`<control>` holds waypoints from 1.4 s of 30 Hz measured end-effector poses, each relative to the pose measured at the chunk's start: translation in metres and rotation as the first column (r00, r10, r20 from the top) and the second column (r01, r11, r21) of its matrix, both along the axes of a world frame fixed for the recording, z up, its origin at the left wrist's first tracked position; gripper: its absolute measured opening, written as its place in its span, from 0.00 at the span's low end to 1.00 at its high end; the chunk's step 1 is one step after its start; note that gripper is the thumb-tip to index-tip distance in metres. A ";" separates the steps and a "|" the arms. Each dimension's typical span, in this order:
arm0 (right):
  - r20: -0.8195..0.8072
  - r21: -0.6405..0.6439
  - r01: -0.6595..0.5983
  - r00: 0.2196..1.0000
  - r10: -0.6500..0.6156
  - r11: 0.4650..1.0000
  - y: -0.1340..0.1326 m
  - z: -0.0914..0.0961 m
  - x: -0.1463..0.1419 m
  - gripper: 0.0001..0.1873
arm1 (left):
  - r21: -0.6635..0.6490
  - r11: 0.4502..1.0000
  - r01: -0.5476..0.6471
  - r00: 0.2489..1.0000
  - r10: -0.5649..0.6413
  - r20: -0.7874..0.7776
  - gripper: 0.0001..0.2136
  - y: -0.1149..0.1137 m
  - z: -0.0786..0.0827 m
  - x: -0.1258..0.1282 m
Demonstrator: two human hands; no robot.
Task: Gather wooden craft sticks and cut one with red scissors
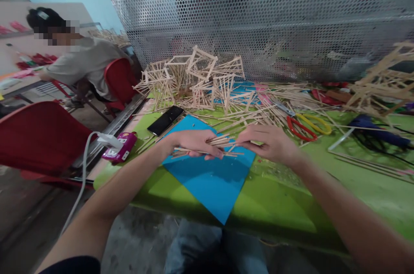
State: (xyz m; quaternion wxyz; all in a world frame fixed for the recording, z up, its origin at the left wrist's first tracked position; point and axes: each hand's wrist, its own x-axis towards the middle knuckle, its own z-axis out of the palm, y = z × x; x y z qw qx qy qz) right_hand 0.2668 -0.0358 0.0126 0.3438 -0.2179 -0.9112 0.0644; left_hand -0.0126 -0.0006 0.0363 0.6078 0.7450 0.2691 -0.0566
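A bundle of thin wooden sticks (pixel 223 139) lies in my left hand (pixel 198 142), whose fingers are wrapped round it. The stick ends poke out on both sides of the fist. My right hand (pixel 270 142) pinches at the right-hand ends of the bundle with thumb and forefinger, apparently on one stick. Both hands are above a blue sheet (pixel 213 183) set cornerwise on the green-covered table (pixel 274 205). Just behind the hands, many loose sticks (pixel 239 121) are scattered.
Stick frames (pixel 194 71) are piled against a perforated metal panel (pixel 258 15). Scissors (pixel 302 127) and a blue glue gun (pixel 378 129) lie right. A black phone (pixel 165 120) and a purple power strip (pixel 120 147) are left. Beyond red chairs (pixel 39 140), another person (pixel 84 63) sits.
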 end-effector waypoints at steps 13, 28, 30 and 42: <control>0.184 0.105 -0.018 0.983 -0.002 0.994 0.014 -0.009 0.006 0.10 | 0.005 0.994 -0.112 0.991 0.112 -0.080 0.20 -0.009 -0.001 0.006; -0.042 -0.054 0.142 0.989 -0.144 0.988 0.005 -0.004 -0.002 0.05 | 0.149 0.983 -0.112 0.990 0.123 -0.068 0.21 -0.015 0.006 0.004; -0.057 -0.007 0.152 0.987 -0.152 0.988 0.006 -0.005 -0.001 0.05 | 0.149 0.979 -0.136 0.987 0.146 -0.060 0.22 -0.017 0.006 0.007; -0.097 0.152 0.288 0.956 -0.276 0.946 0.008 -0.009 -0.003 0.03 | 0.163 0.941 -0.296 0.953 0.278 0.124 0.21 -0.039 0.006 0.020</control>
